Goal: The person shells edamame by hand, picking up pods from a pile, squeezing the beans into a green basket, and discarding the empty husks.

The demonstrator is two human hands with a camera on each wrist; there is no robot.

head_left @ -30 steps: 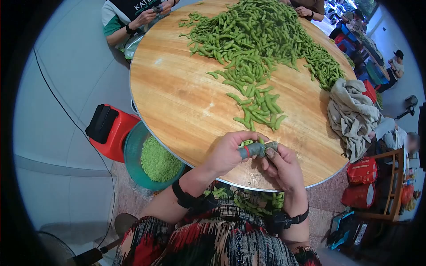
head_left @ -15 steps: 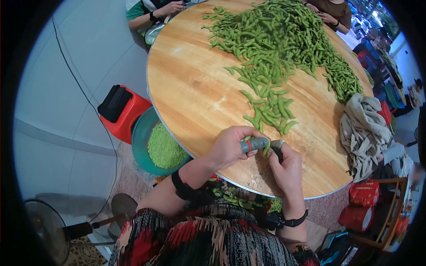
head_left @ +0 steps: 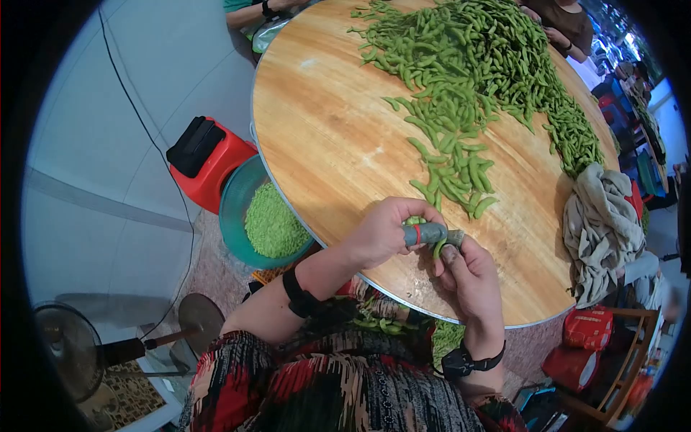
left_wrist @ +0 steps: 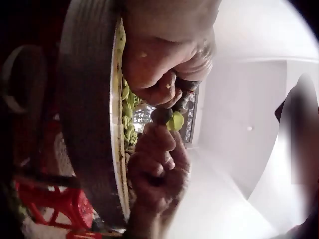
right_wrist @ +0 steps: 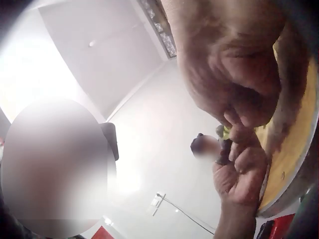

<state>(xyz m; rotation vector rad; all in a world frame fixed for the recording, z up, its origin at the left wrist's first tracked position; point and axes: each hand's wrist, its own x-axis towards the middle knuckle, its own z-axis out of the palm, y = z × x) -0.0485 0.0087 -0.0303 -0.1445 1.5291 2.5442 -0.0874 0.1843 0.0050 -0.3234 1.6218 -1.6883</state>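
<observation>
Overall, surface (head_left: 324, 144): round wooden top with a metal rim, filling the centre and far part of the head view.
Pod heap (head_left: 475, 57): large spread of green soybean pods across the far half of the surface, thinning to a smaller cluster (head_left: 453, 173) that reaches toward the near edge.
Cloth (head_left: 601, 230): crumpled grey-beige fabric on the right edge of the surface, near the heap's right end.
Red stool (head_left: 209, 162): on the floor at left, carrying a black object, just beside the basin.
Basin (head_left: 230, 209): teal, partly under the left edge of the surface; it holds a mound of shelled green beans (head_left: 272, 227).
Left hand (head_left: 381, 234): above the near edge of the surface, fingers curled; its grey-covered fingertip with a red band (head_left: 425, 233) pinches the pod.
Right hand (head_left: 471, 277): just to the right, fingers curled, thumb and fingertips gripping the same pod from below.
Pod (head_left: 439, 247): small and green, held between both hands over the near edge; it also shows in the left wrist view (left_wrist: 175, 121).
</observation>
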